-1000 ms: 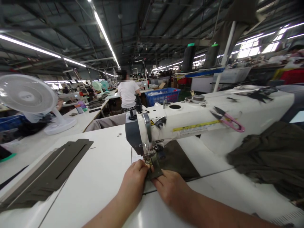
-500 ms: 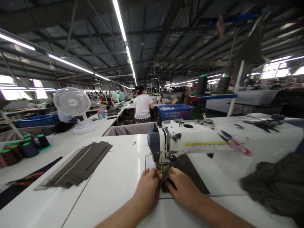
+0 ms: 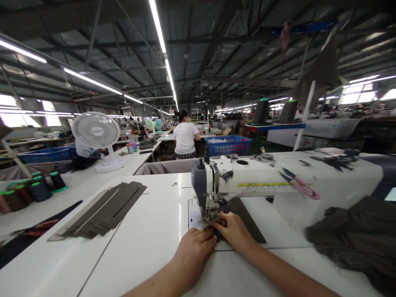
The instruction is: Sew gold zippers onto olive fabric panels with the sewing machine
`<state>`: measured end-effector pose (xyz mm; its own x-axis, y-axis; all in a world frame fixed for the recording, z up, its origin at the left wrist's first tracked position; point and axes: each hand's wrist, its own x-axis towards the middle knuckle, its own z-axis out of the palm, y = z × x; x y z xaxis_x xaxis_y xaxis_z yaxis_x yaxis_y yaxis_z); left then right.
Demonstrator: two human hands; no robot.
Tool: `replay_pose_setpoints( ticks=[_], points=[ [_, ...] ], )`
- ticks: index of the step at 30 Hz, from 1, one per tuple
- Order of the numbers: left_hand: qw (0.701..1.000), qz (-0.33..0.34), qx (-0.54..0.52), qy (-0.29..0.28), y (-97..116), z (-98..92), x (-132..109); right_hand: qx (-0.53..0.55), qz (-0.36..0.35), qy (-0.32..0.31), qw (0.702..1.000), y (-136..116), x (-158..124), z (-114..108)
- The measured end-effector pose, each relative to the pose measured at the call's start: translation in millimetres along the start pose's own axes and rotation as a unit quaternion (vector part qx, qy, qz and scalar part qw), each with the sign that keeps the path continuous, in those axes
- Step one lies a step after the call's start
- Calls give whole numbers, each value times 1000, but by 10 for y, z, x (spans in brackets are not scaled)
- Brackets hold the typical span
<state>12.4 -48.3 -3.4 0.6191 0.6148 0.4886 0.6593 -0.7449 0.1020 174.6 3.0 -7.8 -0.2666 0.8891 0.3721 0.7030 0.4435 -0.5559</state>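
A dark olive fabric piece (image 3: 247, 220) lies on the white sewing table (image 3: 148, 247), partly under the arm of a white sewing machine (image 3: 262, 179). Just in front of the presser foot, my right hand (image 3: 235, 232) pinches the near part of this fabric. My left hand (image 3: 195, 252) is closed at the fabric's near left edge, its fingertips almost meeting those of the right. Both hands hide the gripped edge and most of the fingertips. The metal needle plate (image 3: 194, 216) shows left of the needle area.
Stacked olive fabric pieces (image 3: 105, 212) lie to the left, near thread spools (image 3: 40, 189) and a white fan (image 3: 96, 131). Pink-handled scissors (image 3: 305, 187) rest on the machine arm. Crumpled fabric (image 3: 349, 239) is at right. A person (image 3: 185, 138) sits ahead beside a blue basket (image 3: 228, 146).
My left hand has moved down and slightly right, toward me. My right hand has shifted slightly up, its fingers nearer the presser foot. The view has also turned slightly.
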Motion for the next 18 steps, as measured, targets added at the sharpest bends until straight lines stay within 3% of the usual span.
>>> replay_pose_setpoints(
  ticks=[4, 8, 14, 18],
  points=[
    [988, 96, 105, -63, -59, 14, 102, -19, 7, -22, 1000, 36, 33, -35],
    [975, 149, 147, -81, -94, 4, 163, -20, 2, -44, 999, 72, 55, -79],
    [996, 61, 48, -53, -180, 44, 156, -50, 42, -19, 998, 83, 56, -90],
    [997, 66, 28, -34, -214, 73, 147, -85, 85, -9, 993, 55, 58, -64]
  ],
)
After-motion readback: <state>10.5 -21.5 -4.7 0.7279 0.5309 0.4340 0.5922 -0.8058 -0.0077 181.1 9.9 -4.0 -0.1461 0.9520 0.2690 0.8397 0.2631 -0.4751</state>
